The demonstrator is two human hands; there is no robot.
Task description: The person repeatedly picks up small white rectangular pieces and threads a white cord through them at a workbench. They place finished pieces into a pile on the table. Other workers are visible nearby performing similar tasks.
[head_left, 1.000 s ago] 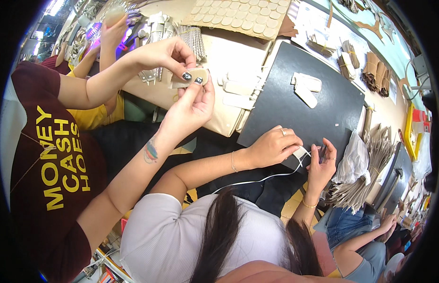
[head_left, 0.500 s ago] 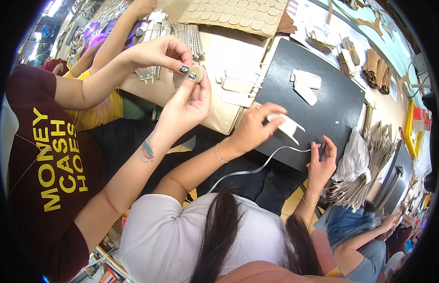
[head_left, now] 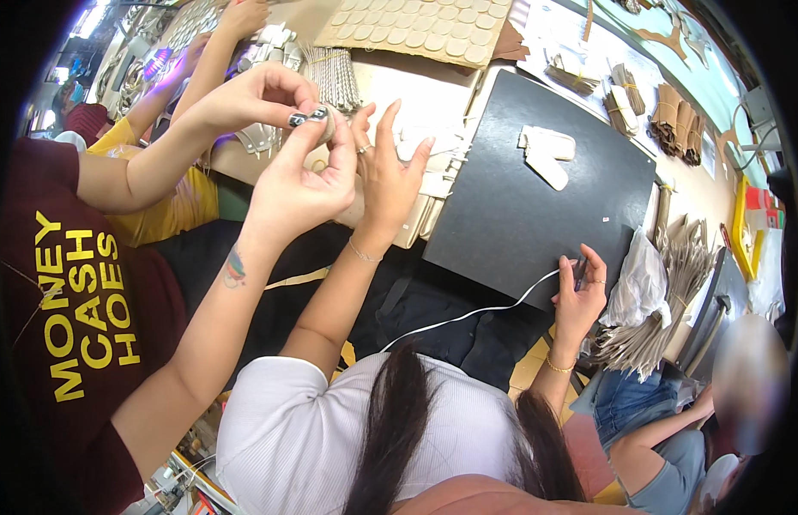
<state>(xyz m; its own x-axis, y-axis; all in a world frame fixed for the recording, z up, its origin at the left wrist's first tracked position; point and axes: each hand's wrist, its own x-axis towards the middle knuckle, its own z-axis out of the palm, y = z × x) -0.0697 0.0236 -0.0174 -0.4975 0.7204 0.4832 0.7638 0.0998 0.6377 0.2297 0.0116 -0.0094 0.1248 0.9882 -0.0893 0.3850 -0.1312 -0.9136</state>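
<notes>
My left hand (head_left: 389, 167) reaches over the near-left edge of the table, open, with spread fingers and nothing visible in them. Beside its fingertips lies a pile of pale cream straps (head_left: 438, 159). Low at the right, by the edge of a black board (head_left: 536, 206), my right hand (head_left: 581, 287) has curled fingers around something dark and too small to make out. A thin white cord (head_left: 468, 315) runs across my lap to that hand. On the board rest several flat cream pieces (head_left: 549, 154), rounded at the ends and overlapping.
Left of me, a co-worker's hands (head_left: 300, 142) pinch a small round beige disc (head_left: 329, 127), very near my left hand. A sheet of pale discs (head_left: 416, 26) lies at the back. Right of the board are a plastic bag (head_left: 637, 287) and a strip bundle (head_left: 674, 296).
My left hand has swung left from the board to the strap pile; the pale piece it held is out of it. The co-worker's hands shift left. My right hand stays nearly still.
</notes>
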